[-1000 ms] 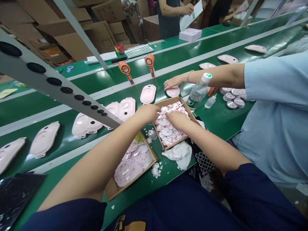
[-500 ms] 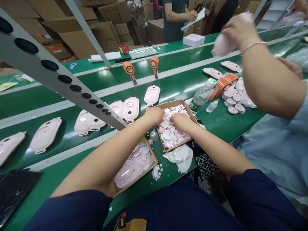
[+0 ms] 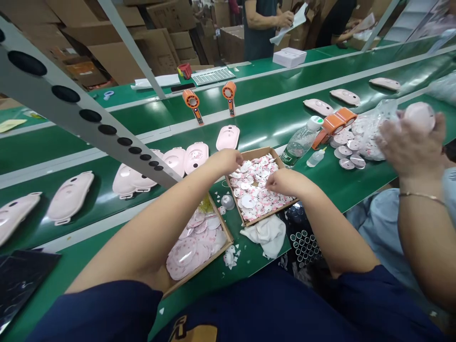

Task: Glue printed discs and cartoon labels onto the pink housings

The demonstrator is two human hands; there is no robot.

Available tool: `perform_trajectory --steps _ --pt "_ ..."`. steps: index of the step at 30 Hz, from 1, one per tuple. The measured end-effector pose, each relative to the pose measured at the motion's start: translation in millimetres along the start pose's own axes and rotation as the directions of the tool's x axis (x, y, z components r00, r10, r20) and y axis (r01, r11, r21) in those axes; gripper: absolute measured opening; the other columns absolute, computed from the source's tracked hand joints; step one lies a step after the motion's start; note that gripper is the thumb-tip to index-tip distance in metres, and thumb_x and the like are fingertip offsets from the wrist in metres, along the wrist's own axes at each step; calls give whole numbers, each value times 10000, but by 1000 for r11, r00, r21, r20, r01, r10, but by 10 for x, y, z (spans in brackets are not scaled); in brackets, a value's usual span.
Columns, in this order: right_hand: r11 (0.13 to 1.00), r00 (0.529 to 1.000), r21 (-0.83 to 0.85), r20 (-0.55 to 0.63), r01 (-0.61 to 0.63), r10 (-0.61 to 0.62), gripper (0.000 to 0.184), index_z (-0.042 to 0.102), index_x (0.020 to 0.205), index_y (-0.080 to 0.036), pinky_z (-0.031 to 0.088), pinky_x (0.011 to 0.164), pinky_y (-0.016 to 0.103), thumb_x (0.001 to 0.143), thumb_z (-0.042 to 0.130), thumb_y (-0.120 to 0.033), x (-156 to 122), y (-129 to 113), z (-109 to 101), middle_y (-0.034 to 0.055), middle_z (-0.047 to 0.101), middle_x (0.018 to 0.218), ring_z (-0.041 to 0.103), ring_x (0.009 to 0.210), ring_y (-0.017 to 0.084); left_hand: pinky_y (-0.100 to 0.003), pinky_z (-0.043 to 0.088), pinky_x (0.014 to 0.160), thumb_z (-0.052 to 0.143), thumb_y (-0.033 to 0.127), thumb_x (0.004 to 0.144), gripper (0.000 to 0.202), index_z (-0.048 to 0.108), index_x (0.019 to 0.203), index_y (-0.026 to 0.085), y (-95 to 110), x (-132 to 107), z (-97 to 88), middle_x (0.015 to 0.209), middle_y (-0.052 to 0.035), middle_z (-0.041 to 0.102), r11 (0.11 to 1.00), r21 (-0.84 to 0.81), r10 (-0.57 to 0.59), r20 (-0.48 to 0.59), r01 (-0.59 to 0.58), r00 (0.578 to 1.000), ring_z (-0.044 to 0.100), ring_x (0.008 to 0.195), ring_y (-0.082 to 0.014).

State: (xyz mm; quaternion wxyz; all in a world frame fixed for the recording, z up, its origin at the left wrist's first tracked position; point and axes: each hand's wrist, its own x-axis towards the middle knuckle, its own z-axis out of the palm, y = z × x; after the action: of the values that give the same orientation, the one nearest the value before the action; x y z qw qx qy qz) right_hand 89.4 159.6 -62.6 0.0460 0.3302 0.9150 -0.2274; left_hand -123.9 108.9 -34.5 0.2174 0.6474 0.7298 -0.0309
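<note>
Both my hands reach over a shallow cardboard box (image 3: 276, 158) filled with several small round pink-and-white printed stickers (image 3: 254, 192). My left hand (image 3: 227, 160) hovers at the box's near-left corner with fingers curled; what it holds is hidden. My right hand (image 3: 283, 181) is over the box's middle, fingers pinched together on something I cannot make out. A second cardboard box (image 3: 223, 225) with larger pink round discs lies under my left forearm.
Pink plastic shells (image 3: 194, 156) lie in a row on the green belt (image 3: 53, 156). A water bottle (image 3: 298, 141), a small glue bottle (image 3: 315, 157), two orange handheld devices (image 3: 191, 103), a white cloth (image 3: 266, 232) and a black tray (image 3: 302, 240) are near. A co-worker's hand (image 3: 413, 142) holds a pink shell at right.
The co-worker's arm has pulled back from the belt to the right, carrying a pink shell. My right hand has lifted slightly with fingers pinched; my left has stayed at the box corner.
</note>
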Motion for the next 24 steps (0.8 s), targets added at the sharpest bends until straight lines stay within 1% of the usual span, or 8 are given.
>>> perform_trajectory --steps 2,4,7,12,14,17,21,24 --pt "999 999 -47 -53 5 -8 231 764 1020 -216 524 805 353 867 598 -171 133 -80 8 96 753 1058 688 957 255 -453 523 894 666 260 903 254 663 1142 173 -34 87 77 1167 -104 677 996 78 -37 53 33 998 651 1022 -259" --pt "996 994 -80 -97 32 -40 382 673 1241 -216 481 951 386 895 540 -126 316 -183 39 115 672 1278 609 1178 275 -501 509 936 695 325 899 309 643 1161 169 -29 136 170 1198 -105 649 989 140 -59 92 46 994 626 1081 -275" --pt "991 991 -103 -90 85 -94 470 622 1301 -220 430 1029 397 865 559 -58 560 -292 107 121 610 1361 530 1284 277 -545 473 988 687 353 906 334 636 1182 172 -9 108 256 1231 -109 634 984 173 -61 123 39 991 598 1146 -295" --pt "995 993 -34 -76 93 -95 251 731 1016 -169 468 892 358 803 653 -61 599 -232 140 147 707 1093 640 1068 288 -594 325 1102 712 256 854 268 692 1113 189 -86 -136 174 1223 -99 676 997 67 21 103 -28 994 561 1230 -315" --pt "994 988 43 -122 102 -96 244 711 1055 -178 469 820 321 829 655 -108 498 -160 124 108 719 1009 656 976 247 -550 313 1115 714 167 788 415 675 1199 215 -101 -229 113 1285 -94 667 997 -30 72 54 -71 996 550 1257 -324" --pt "974 972 189 -218 128 -86 329 641 1170 -191 458 693 269 843 667 -177 308 -78 119 26 698 870 642 796 174 -404 396 1059 690 146 757 549 627 1294 238 -42 -282 73 1347 -72 645 962 -215 161 -48 -167 986 580 1226 -290" --pt "916 937 359 -346 179 -48 181 658 1023 -178 459 585 241 858 652 -251 130 -53 186 -1 646 816 598 641 120 -358 502 906 702 215 784 301 696 1085 197 124 -205 146 1063 -63 740 864 -449 161 -180 -227 970 673 1000 -247" --pt "870 887 435 -461 233 -7 273 608 1114 -183 488 551 241 873 631 -308 73 -66 243 16 632 895 612 622 112 -341 550 798 686 205 816 176 677 986 163 217 -156 206 921 -69 737 753 -622 101 -212 -214 972 696 855 -208"
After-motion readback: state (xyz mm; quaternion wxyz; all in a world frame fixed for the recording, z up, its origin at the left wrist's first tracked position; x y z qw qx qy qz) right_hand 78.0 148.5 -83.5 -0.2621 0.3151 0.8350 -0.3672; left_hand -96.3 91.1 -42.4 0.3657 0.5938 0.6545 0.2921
